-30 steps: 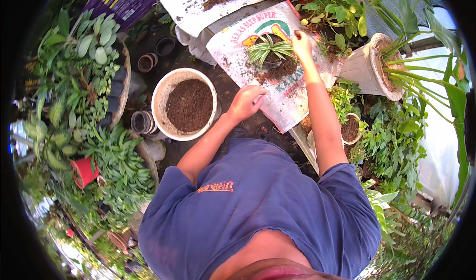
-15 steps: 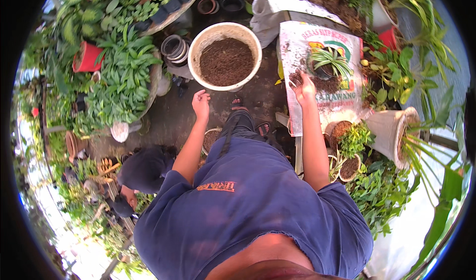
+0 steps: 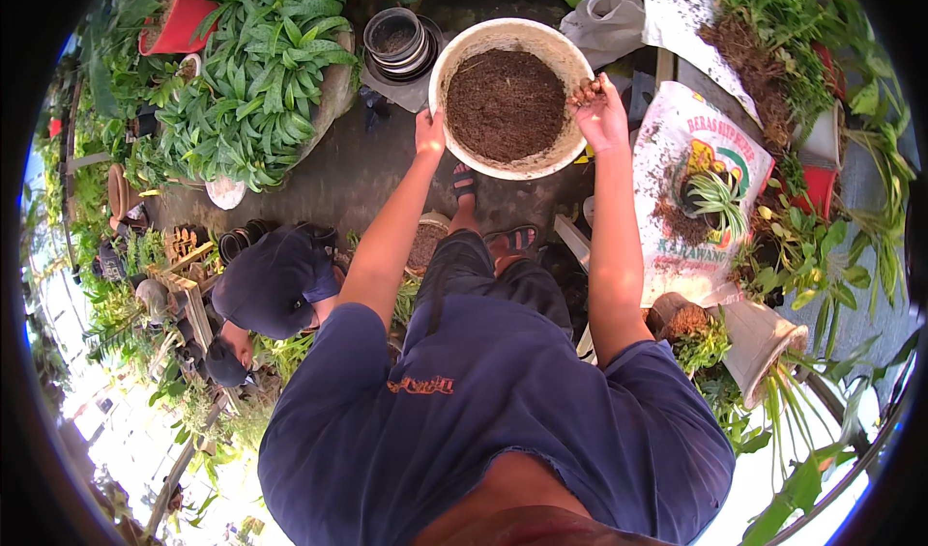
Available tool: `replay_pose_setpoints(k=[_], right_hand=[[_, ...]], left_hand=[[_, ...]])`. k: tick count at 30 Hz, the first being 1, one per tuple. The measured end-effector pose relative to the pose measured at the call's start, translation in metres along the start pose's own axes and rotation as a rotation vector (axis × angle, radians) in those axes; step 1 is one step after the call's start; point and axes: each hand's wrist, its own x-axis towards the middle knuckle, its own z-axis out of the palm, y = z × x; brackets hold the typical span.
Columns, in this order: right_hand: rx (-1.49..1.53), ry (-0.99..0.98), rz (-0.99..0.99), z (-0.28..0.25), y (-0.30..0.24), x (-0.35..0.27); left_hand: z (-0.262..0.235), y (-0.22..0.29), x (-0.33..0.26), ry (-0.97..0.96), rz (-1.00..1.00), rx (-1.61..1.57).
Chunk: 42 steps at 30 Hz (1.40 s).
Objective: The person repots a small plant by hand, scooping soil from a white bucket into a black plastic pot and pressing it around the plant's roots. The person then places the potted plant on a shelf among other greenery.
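Note:
A round, off-white tub (image 3: 449, 152) filled with dark brown soil (image 3: 507, 105) is in front of me. My left hand (image 3: 430, 133) is closed at the left side of its rim; the fingertips are partly hidden against the tub. At the right rim, my right hand (image 3: 601, 118) has its palm turned up and its fingers loosely bent and apart, the fingertips caked with soil. To the right, a printed white sack (image 3: 667, 266) lies spread out, bearing spilled soil and a small potted plant with striped green-and-white leaves (image 3: 717, 200).
Stacked dark pots (image 3: 395, 43) stand left of the tub, beside dense leafy plants (image 3: 266, 77) and a red pot (image 3: 179, 20). A grey bag (image 3: 605, 22) lies beyond. Another person (image 3: 277, 282) bends at the lower left. A large pale pot (image 3: 768, 345) tilts at the right.
My right hand has moved from above the sack to the tub's right rim. My left hand has come up to its left rim. The view has shifted and turned.

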Motion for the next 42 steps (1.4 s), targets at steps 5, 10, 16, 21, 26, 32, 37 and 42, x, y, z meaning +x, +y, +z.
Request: replay_pose_setpoints(k=[5,10,16,21,26,32,37,42], right_hand=[[-1.814,0.308,0.222,-0.129,0.123,0.043],[-2.086,0.373,0.205,-0.141,0.175,0.052],[-1.800,0.738,0.804,-0.104,0.198,0.076],[-1.795,0.651,1.084,-0.131,0.225,0.050],[-1.898,0.469,0.980,-0.133,0.227,0.045],[-1.924,0.245,0.964,-0.139,0.216,0.053],[-1.896,0.078,0.960,-0.161,0.215,0.050],[-1.494,0.296,0.919,-0.152,0.183,0.053]], left_hand=[[0.025,0.007,0.023,0.050,0.128,0.123],[0.025,0.014,0.021,0.089,0.119,0.078],[0.025,0.015,0.020,0.074,0.045,0.094],[0.027,0.016,0.021,0.115,0.090,0.106],[0.027,0.012,0.019,0.114,0.096,0.127],[0.026,0.013,0.020,0.101,0.087,0.129],[0.026,0.015,0.020,0.101,0.096,0.118],[0.026,0.014,0.019,0.101,0.102,0.125]])
